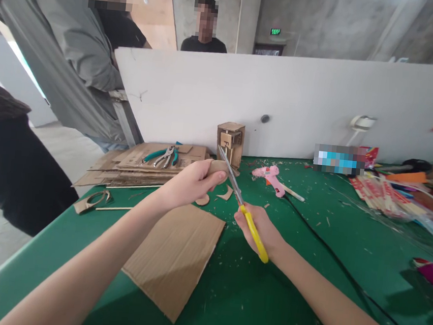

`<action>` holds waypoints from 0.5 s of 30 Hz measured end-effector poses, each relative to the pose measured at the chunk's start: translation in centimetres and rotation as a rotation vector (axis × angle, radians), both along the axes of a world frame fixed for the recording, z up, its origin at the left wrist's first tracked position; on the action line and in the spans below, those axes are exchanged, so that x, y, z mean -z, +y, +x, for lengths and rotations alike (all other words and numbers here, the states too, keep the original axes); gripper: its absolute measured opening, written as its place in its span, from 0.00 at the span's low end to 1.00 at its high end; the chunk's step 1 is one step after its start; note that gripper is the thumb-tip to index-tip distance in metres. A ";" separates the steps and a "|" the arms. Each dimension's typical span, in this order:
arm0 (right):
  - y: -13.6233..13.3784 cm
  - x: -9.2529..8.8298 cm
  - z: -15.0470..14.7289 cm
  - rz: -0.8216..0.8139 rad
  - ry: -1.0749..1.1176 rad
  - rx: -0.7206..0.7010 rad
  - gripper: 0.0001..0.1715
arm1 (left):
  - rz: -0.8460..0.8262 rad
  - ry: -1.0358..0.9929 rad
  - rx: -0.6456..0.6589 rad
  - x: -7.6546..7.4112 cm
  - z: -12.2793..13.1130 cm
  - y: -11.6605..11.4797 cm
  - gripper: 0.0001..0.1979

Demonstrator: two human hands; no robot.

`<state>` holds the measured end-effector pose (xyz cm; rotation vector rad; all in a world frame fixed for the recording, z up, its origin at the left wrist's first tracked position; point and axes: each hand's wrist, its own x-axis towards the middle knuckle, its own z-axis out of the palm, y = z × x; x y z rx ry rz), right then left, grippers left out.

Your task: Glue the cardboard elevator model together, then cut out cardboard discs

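My left hand (191, 183) is closed on a small piece of cardboard (218, 168), pinched between thumb and fingers. My right hand (259, 228) grips a pair of scissors (252, 232) by yellow handles. The scissors' metal blades point up and away, right beside the cardboard piece; whether they touch it I cannot tell. Below my hands a larger cardboard sheet (177, 253) lies flat on the green table. Small cardboard offcuts (226, 193) lie just beyond my hands. Behind them a small cardboard box structure (230, 142) stands upright against the white panel.
Teal-handled pliers (166, 156) rest on stacked cardboard (124, 166) at the left. A pink glue gun (272, 178) trails a black cord to the right. Packets and sticks (389, 197) crowd the far right. A white panel (303, 94) borders the table (283, 302); people stand beyond it.
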<state>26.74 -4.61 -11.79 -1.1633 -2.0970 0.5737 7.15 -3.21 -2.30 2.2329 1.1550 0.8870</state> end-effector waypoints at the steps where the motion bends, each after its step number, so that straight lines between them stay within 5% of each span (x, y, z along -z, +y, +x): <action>1: -0.1 -0.1 0.0 -0.006 -0.004 0.003 0.27 | 0.009 0.026 -0.011 -0.2 -0.1 0.0 0.17; 9: 0.3 1.1 0.2 -0.030 -0.003 -0.002 0.28 | 0.045 0.224 -0.062 -1.6 -1.3 -0.2 0.14; 15: 0.4 1.7 0.5 -0.070 0.068 -0.161 0.31 | -0.051 0.170 -0.056 -1.6 -1.6 -0.4 0.16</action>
